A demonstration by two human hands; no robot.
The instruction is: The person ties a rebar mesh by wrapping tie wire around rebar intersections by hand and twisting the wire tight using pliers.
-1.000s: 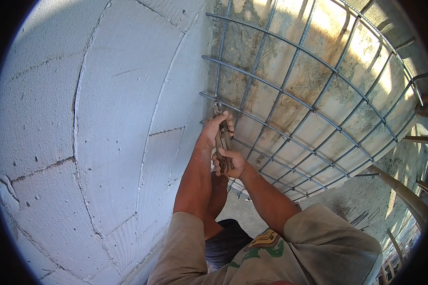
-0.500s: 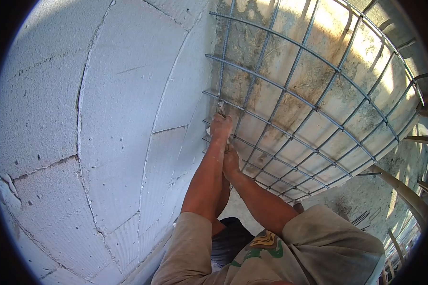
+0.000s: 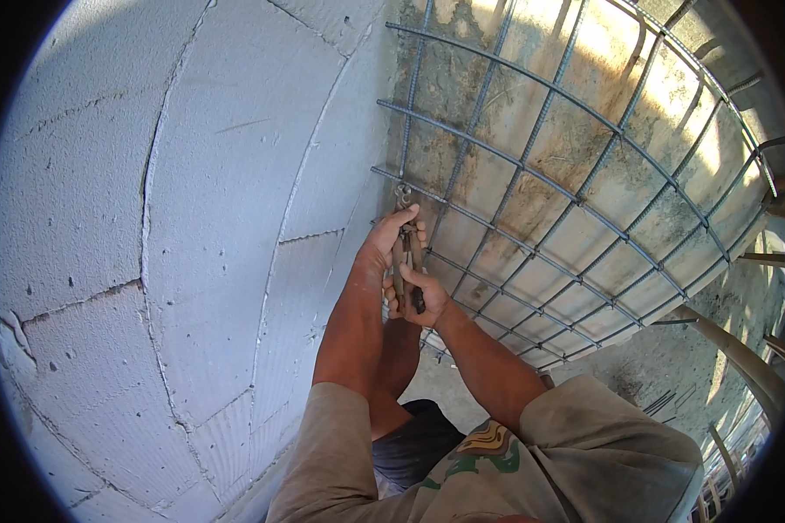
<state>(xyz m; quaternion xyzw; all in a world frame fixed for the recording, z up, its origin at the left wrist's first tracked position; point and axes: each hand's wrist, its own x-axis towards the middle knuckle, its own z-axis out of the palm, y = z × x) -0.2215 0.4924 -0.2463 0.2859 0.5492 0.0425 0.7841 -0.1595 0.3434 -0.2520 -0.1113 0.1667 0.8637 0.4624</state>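
Note:
A pair of worn metal pincers (image 3: 404, 248) points upward in front of me, its jaws close to a crossing of the rebar mesh (image 3: 519, 163) beside the block wall. My left hand (image 3: 392, 237) is closed around the upper part of the pincers, just below the jaws, with the thumb across the front. Lower down, my right hand (image 3: 420, 295) wraps the handles, thumb lying along them. Whether a tie wire sits in the jaws is too small to make out.
On the left rises a wall of pale blocks (image 3: 218, 174) with rough mortar joints. Behind the mesh stands a stained concrete surface (image 3: 554, 209). A wooden pole (image 3: 741, 353) leans at the right, and several thin rods (image 3: 660, 401) lie on the floor.
My left hand has turned, so its thumb and the pincers' handles now show. My right hand has shifted slightly lower on the handles. The jaws remain near the same mesh crossing.

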